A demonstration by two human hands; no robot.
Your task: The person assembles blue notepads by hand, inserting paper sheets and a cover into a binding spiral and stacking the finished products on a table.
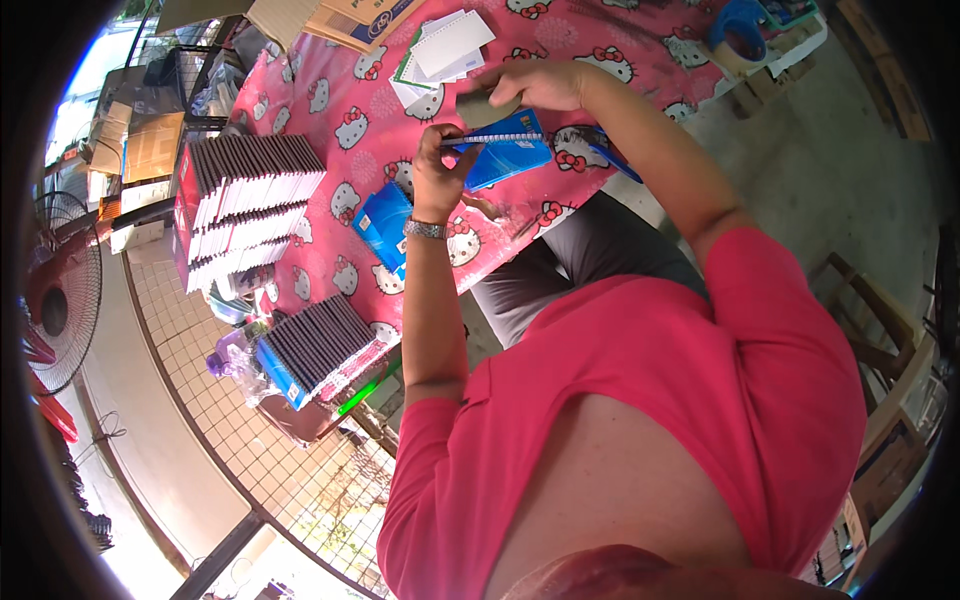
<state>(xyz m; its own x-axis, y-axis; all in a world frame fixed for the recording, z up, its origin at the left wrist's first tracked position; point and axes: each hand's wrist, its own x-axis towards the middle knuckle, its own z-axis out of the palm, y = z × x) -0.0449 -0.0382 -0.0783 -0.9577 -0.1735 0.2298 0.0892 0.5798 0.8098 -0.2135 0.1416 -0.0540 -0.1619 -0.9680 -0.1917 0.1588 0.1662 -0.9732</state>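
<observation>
My left hand (438, 175), with a watch on its wrist, pinches the end of a spiral-bound notebook (505, 138), whose wire coil shows edge-on. Just beyond it my right hand (540, 85) grips a flat grey-brown piece (485, 110) that looks like a card cover. Whether that piece belongs to the notebook I cannot tell. Below the coil, a blue notebook cover (512, 163) shows over the pink table cover. Left of my left wrist lie more blue notebooks (380, 228), partly covered by my forearm.
Tall stacks of notebooks (245, 205) stand at the table's left, with another bound stack (318, 345) nearer me. White sheets (445, 50) and a cardboard box (365, 22) lie at the far side. A blue tape roll (738, 32) sits far right. A fan (60, 300) stands left.
</observation>
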